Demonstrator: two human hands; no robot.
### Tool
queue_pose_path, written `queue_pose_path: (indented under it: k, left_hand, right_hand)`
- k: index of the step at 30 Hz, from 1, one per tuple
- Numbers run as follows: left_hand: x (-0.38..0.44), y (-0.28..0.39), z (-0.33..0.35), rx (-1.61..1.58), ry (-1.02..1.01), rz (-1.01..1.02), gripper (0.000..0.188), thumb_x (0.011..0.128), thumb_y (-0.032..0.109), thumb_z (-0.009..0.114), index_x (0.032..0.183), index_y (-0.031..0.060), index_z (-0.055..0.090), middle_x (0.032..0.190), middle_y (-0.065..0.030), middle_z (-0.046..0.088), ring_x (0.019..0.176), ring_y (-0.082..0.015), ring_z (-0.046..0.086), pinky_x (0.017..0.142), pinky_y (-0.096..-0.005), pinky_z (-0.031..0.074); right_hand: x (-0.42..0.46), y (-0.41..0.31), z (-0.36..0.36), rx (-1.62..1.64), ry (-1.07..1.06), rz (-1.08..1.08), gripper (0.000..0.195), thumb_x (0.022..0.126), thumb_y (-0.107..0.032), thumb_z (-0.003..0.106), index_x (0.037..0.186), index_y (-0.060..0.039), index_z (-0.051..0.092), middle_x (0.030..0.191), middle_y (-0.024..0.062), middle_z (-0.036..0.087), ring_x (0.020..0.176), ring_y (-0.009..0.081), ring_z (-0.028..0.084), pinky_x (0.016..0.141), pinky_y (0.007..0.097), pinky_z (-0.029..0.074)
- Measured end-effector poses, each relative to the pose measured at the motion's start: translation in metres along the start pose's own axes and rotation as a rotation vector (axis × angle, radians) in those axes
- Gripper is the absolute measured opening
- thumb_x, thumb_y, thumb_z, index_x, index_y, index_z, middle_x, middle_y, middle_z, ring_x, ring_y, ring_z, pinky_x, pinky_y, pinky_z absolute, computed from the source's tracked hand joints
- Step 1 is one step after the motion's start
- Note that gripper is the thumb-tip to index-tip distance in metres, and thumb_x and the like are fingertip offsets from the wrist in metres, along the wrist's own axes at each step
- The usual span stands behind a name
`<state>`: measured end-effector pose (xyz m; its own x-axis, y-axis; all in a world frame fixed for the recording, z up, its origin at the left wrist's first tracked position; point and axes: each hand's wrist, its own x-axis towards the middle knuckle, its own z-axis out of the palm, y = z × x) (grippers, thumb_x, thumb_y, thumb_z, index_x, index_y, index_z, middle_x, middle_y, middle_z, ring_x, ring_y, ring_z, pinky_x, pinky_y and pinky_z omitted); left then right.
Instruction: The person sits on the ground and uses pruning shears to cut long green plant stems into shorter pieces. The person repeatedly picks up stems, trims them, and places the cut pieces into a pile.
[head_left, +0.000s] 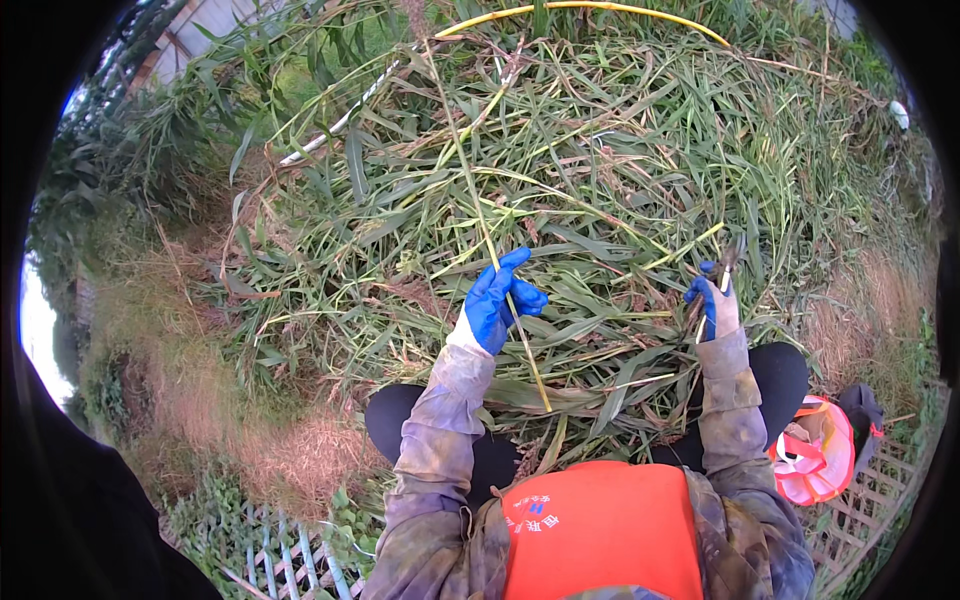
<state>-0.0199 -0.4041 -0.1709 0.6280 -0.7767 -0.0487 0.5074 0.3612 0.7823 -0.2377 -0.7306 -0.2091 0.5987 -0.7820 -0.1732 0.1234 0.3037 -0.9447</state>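
Note:
My left hand (498, 306), in a blue-coated work glove, grips a long thin plant stalk (466, 169). The stalk runs from a brownish seed head (414, 16) at the top of the view down to a yellowish bare end above my lap. My right hand (716, 304), gloved in blue and white, is closed around a small hand tool with a dark metal head (732, 255) and pale handles, apparently pruning shears. Whether its blades are apart cannot be made out. Under both hands spreads a thick heap of cut green stalks and leaves (600, 300).
A curved yellow stalk (592, 6) arches across the far side of the heap, with a whitish pole (341, 124) to its left. A red-and-white bag (817, 454) sits by my right knee. Slatted grating (289, 555) lies at lower left, and dry grass (307, 450) flanks the heap.

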Motion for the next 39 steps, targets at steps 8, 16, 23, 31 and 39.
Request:
queue_pose_path:
  k: [8, 16, 23, 31, 39]
  left_hand:
    - [0.003, 0.011, 0.021, 0.403, 0.145, -0.073, 0.044, 0.105, 0.039, 0.047, 0.137, 0.0111, 0.055, 0.066, 0.003, 0.063, 0.042, -0.0048, 0.046, 0.039, -0.0189, 0.034]
    - [-0.009, 0.002, 0.02, 0.758, 0.263, -0.04, 0.029, 0.102, 0.026, 0.058, 0.122, 0.008, 0.069, 0.066, 0.0038, 0.054, 0.053, -0.0034, 0.047, 0.047, -0.0206, 0.037]
    - [-0.005, -0.014, 0.027, 0.767, 0.058, 0.003, 0.059, 0.101, 0.003, 0.043, 0.156, 0.0175, 0.026, 0.098, -0.0067, 0.067, 0.06, -0.0077, 0.055, 0.058, -0.0223, 0.049]
    - [-0.006, -0.027, 0.03, 0.825, 0.089, -0.185, 0.078, 0.094, -0.007, 0.047, 0.159, 0.0198, 0.014, 0.095, -0.0108, 0.071, 0.061, -0.0103, 0.06, 0.058, -0.0255, 0.052]
    - [-0.005, -0.04, 0.036, 0.777, 0.015, -0.231, 0.082, 0.091, -0.011, 0.044, 0.159, 0.0218, 0.014, 0.097, -0.0126, 0.069, 0.062, -0.0109, 0.06, 0.058, -0.0253, 0.051]
  right_hand:
    - [-0.023, 0.011, 0.084, -0.137, -0.444, 0.041, 0.038, 0.087, -0.004, 0.064, 0.124, -0.0082, 0.057, 0.084, -0.0017, 0.057, 0.072, 0.0083, 0.052, 0.067, 0.0241, 0.047]
    - [0.008, -0.045, 0.09, -0.614, -0.414, -0.097, 0.042, 0.083, -0.019, 0.067, 0.123, -0.0096, 0.058, 0.089, 0.0071, 0.065, 0.08, 0.0176, 0.062, 0.074, 0.0341, 0.052]
    - [-0.038, -0.004, 0.079, -0.951, -0.755, -0.192, 0.043, 0.083, -0.025, 0.069, 0.121, -0.009, 0.056, 0.1, 0.0179, 0.067, 0.092, 0.0351, 0.066, 0.082, 0.0412, 0.051]
    - [-0.068, 0.053, 0.107, -0.983, -0.832, -0.011, 0.045, 0.082, -0.025, 0.07, 0.12, -0.0054, 0.056, 0.093, 0.0158, 0.065, 0.086, 0.0302, 0.063, 0.08, 0.0396, 0.05]
    - [-0.067, 0.072, 0.104, -0.889, -0.828, 0.017, 0.044, 0.082, -0.021, 0.069, 0.12, -0.0045, 0.055, 0.092, 0.0159, 0.065, 0.087, 0.0293, 0.063, 0.08, 0.039, 0.05]
